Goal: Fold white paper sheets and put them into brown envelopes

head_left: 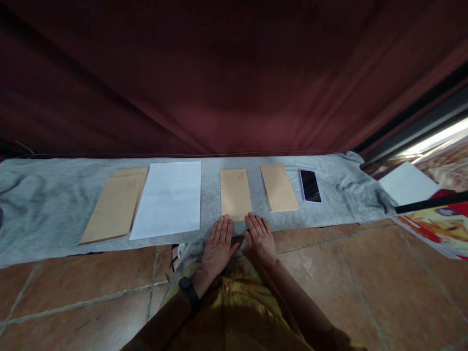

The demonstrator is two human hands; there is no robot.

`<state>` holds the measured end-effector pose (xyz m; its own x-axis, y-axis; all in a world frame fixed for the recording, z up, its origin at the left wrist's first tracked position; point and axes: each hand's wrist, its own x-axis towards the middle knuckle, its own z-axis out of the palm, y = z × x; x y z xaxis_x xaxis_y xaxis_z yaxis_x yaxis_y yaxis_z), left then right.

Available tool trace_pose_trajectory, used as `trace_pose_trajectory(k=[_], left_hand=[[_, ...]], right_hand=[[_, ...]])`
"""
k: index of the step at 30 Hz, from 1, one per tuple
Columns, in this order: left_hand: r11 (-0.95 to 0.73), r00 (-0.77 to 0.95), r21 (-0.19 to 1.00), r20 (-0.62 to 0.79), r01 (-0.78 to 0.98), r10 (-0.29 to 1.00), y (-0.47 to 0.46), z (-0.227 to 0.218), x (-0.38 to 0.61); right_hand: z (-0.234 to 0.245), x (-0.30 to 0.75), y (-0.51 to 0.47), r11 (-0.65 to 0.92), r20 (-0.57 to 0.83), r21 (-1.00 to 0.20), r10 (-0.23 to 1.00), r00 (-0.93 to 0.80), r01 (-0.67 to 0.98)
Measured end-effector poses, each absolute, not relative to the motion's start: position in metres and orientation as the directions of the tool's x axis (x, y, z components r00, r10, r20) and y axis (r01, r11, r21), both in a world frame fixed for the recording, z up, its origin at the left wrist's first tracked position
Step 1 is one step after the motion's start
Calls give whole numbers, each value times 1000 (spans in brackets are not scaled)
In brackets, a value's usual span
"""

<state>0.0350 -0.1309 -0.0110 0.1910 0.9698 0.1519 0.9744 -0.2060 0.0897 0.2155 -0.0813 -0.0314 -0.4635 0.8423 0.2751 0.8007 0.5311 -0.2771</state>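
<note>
My left hand [218,246] and my right hand [260,237] lie flat, fingers stretched out, on the near edge of a grey cloth [44,204] spread over the tiled floor. Their fingertips touch the near end of a small brown envelope [235,193] straight ahead. Neither hand holds anything. A black band is on my left wrist. To the right lies a second small brown envelope [278,187], then a dark phone [310,185]. To the left lie a white sheet of paper [168,199] and large brown envelopes [115,204], partly under the sheet.
A dark red curtain [234,73] hangs behind the cloth. At the right lie another white sheet [407,184] and a colourful printed poster [438,226]. Terracotta floor tiles [347,278] surround my yellow-clad lap.
</note>
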Motion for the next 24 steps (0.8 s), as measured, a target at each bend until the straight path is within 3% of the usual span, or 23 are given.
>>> trace_pose_trajectory(k=[5,11,18,24], left_hand=[[-159,149,59,149,986,978,-134,-10,35],[-92,71,108,185,990,980,-134,-4,32],[17,-115,377,239,926,964,-104,5,23],[246,-302,545,14,802,953,-74,11,23]], right_hand=[[-30,225,-80,519,286,-264,847,-448,813],[-27,224,-81,502,290,-260,855,-429,824],[-30,221,-82,488,306,-273,861,-406,829],[-33,220,-82,483,314,-279,862,-397,830]])
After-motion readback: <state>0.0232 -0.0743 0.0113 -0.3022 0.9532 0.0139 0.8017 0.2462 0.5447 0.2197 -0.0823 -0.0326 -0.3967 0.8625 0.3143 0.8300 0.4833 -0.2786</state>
